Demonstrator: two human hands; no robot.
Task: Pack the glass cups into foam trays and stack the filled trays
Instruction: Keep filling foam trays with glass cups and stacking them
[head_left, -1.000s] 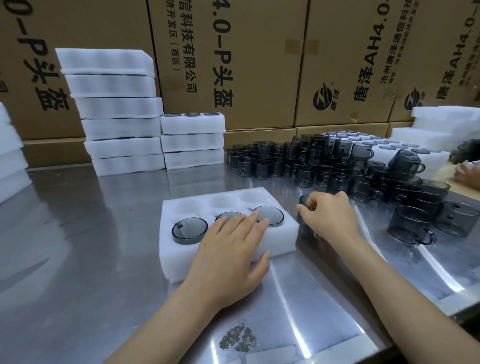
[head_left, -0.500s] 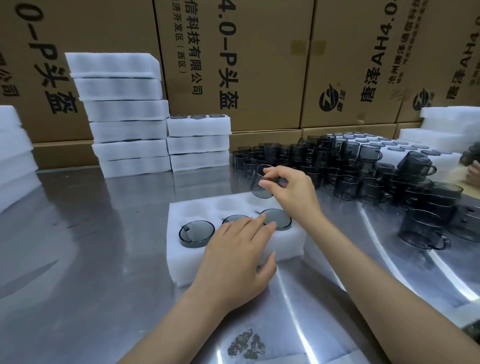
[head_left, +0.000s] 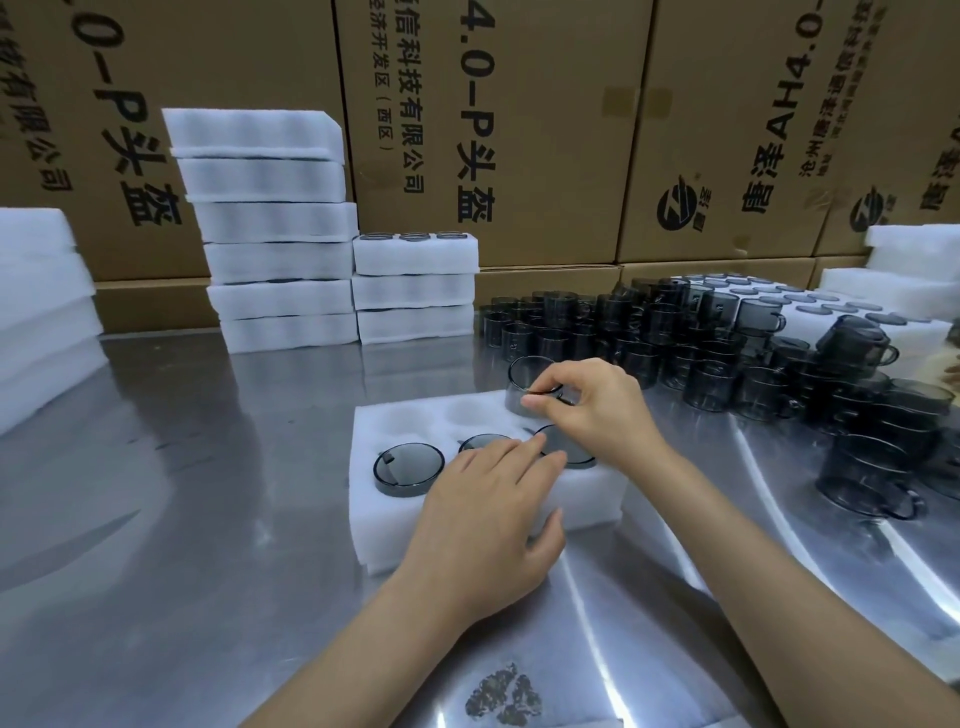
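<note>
A white foam tray (head_left: 395, 525) lies on the steel table in front of me. Three grey glass cups fill its near row; the left one (head_left: 409, 468) shows fully. My left hand (head_left: 488, 514) rests flat on the tray's front, fingers straight over the middle cup. My right hand (head_left: 597, 410) pinches the rim of a smoked glass cup (head_left: 524, 387) held over the tray's far right pocket. The other two far pockets (head_left: 467, 413) hold nothing. A crowd of loose grey cups (head_left: 675, 343) stands behind and to the right.
Tall stacks of foam trays (head_left: 270, 234) and a shorter filled stack (head_left: 415, 286) stand at the back against cardboard boxes (head_left: 493, 130). More foam (head_left: 41, 312) lies at the left edge, and filled trays (head_left: 831, 312) at the right. Cups with handles (head_left: 872, 478) sit close on the right.
My right hand took a cup from beside the tray, lifted it and brought it down over the far right pocket. My left hand stayed on the tray.
</note>
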